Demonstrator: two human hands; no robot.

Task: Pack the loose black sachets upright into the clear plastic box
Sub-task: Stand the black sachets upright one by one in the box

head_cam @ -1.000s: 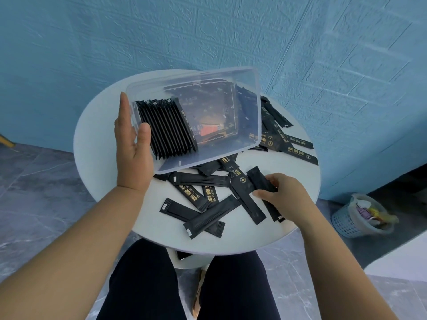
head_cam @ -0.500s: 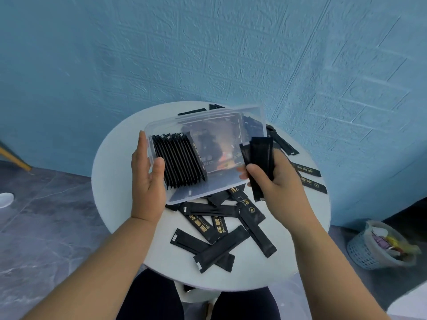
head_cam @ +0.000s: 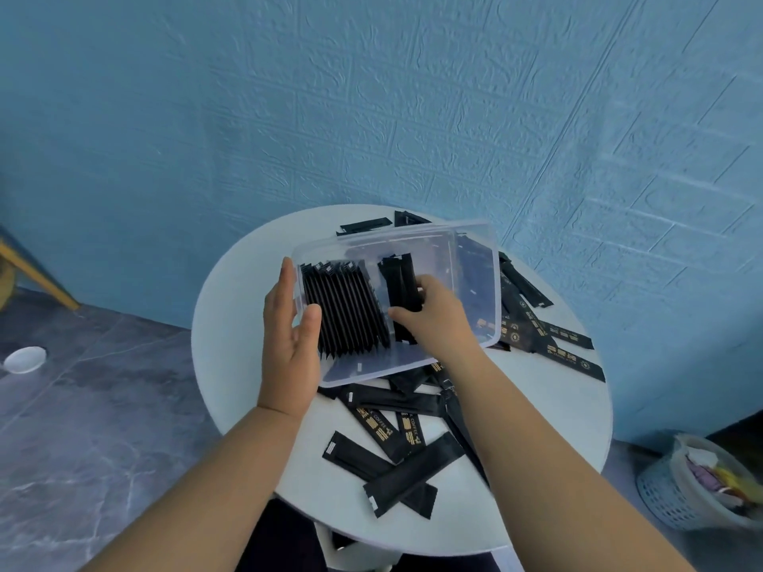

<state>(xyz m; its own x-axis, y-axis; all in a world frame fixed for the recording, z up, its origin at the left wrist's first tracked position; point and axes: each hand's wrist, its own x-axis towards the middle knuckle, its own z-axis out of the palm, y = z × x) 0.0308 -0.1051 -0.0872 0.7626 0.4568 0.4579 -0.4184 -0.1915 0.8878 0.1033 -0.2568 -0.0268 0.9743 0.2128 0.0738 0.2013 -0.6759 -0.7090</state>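
Observation:
A clear plastic box is tilted toward me on a round white table. A row of black sachets stands on edge against its left wall. My left hand grips the box's left wall, thumb inside against the row. My right hand reaches inside the box and holds a small bundle of black sachets upright, just right of the row. Loose black sachets lie on the table in front of the box, and more to its right and behind it.
A blue textured wall stands close behind the table. A grey basket with rubbish sits on the floor at the right. A white dish lies on the floor at the left, near a yellow leg.
My right hand lifted a few sachets from the table and moved them into the box beside the standing row. My left hand has stayed on the box's left wall.

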